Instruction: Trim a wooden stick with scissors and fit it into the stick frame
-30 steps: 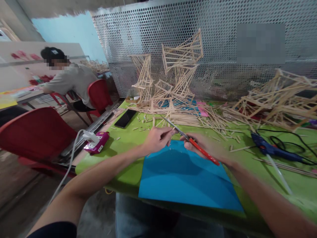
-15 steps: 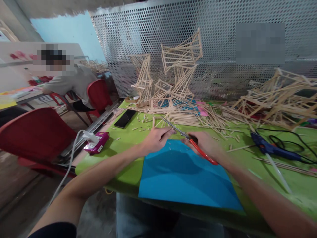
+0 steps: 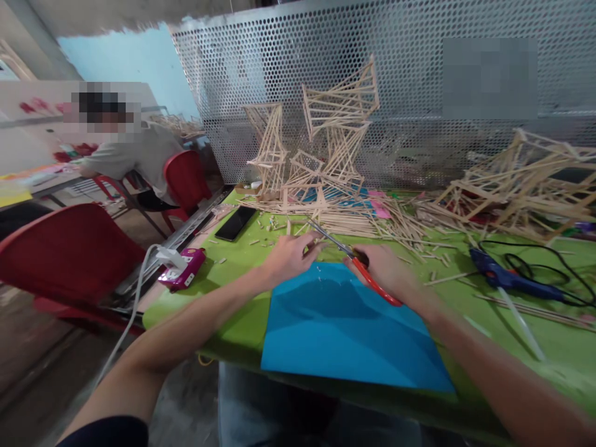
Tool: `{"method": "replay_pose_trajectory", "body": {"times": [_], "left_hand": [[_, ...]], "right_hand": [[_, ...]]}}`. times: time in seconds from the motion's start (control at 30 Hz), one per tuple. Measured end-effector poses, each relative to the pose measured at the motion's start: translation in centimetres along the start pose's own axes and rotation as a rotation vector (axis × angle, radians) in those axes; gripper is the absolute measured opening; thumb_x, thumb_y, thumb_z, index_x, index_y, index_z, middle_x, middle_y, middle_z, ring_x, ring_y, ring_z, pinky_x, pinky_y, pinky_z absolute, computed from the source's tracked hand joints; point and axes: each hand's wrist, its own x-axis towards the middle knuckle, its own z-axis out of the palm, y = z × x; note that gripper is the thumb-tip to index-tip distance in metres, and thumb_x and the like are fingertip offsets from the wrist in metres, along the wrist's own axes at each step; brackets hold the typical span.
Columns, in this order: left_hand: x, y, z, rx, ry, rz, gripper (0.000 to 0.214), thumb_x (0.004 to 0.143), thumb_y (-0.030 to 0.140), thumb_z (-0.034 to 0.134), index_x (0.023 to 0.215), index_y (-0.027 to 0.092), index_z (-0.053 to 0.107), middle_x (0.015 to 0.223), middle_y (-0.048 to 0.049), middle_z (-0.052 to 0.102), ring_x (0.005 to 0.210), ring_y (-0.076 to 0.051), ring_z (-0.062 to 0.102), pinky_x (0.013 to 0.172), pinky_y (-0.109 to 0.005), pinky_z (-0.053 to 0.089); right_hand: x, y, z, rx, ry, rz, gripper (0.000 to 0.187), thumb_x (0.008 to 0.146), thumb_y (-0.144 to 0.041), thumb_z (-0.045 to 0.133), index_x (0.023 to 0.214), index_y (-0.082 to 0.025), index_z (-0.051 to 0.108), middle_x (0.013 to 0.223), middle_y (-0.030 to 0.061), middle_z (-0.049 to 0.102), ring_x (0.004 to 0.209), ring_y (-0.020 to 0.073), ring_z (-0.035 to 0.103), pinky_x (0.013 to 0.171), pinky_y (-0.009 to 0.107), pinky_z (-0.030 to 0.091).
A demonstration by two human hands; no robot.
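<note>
My right hand (image 3: 384, 267) is closed around a pair of scissors (image 3: 375, 282) with red handles. Their metal blades point away to the upper left, past the fingertips of my other hand. My left hand (image 3: 293, 256) is closed in a pinch beside the blades; whatever lies between its fingers is too small or hidden to name. Under both hands is a blue sheet (image 3: 354, 335), with small pale scraps near its far edge. Just beyond the blades lies a pile of thin wooden sticks (image 3: 347, 225).
Stick frameworks (image 3: 342, 99) rise behind the pile, with another stick structure (image 3: 516, 180) at right. A blue glue gun (image 3: 516, 279) and its cord lie on the right. To the left are a black phone (image 3: 236, 223) and a purple power strip (image 3: 189, 268). A person (image 3: 135, 155) sits beyond red chairs.
The scissors and my right hand have shifted slightly. My left hand's fingers have moved a little, staying near the blades.
</note>
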Motion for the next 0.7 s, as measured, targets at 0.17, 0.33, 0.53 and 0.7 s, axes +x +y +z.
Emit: {"method": "replay_pose_trajectory", "body": {"times": [0.17,0.33,0.53,0.7], "left_hand": [[-0.30,-0.05,0.07,-0.095,0.045,0.079,0.033,0.106,0.033,0.049,0.095,0.015,0.075,0.073,-0.0028,0.074,0.052,-0.009,0.054,0.059,-0.021,0.043],[-0.59,0.12,-0.06,-0.179,0.059,0.142,0.039,0.106,0.031,0.047,0.074,0.017,0.065,0.067,-0.0015,0.069,0.061,-0.011,0.060,0.066,-0.023,0.048],[-0.83,0.06,-0.21,-0.281,0.034,0.141,0.047,0.105,0.034,0.047,0.063,0.017,0.058,0.058,-0.0009,0.063,0.053,-0.010,0.055,0.059,-0.022,0.043],[-0.95,0.17,-0.27,-0.290,-0.011,0.094,0.048,0.105,0.038,0.047,0.062,0.016,0.056,0.055,0.0001,0.057,0.048,-0.008,0.046,0.053,-0.021,0.036]], "right_hand": [[0.03,-0.16,0.41,0.052,0.052,-0.020,0.026,0.091,-0.043,0.061,0.076,-0.024,0.050,0.065,0.0008,0.060,0.058,0.0169,0.048,0.059,0.031,0.028],[-0.17,-0.43,0.39,0.043,0.084,-0.037,0.031,0.088,-0.049,0.067,0.081,-0.024,0.049,0.072,0.0017,0.063,0.061,0.0178,0.050,0.060,0.031,0.028],[-0.39,-0.22,0.32,-0.003,0.122,-0.095,0.032,0.086,-0.051,0.068,0.088,-0.024,0.050,0.082,0.0032,0.064,0.067,0.0186,0.053,0.063,0.030,0.031],[-0.43,-0.23,0.35,0.010,0.121,-0.132,0.033,0.086,-0.049,0.070,0.092,-0.023,0.049,0.087,0.0037,0.064,0.072,0.0186,0.054,0.065,0.029,0.033]]}}
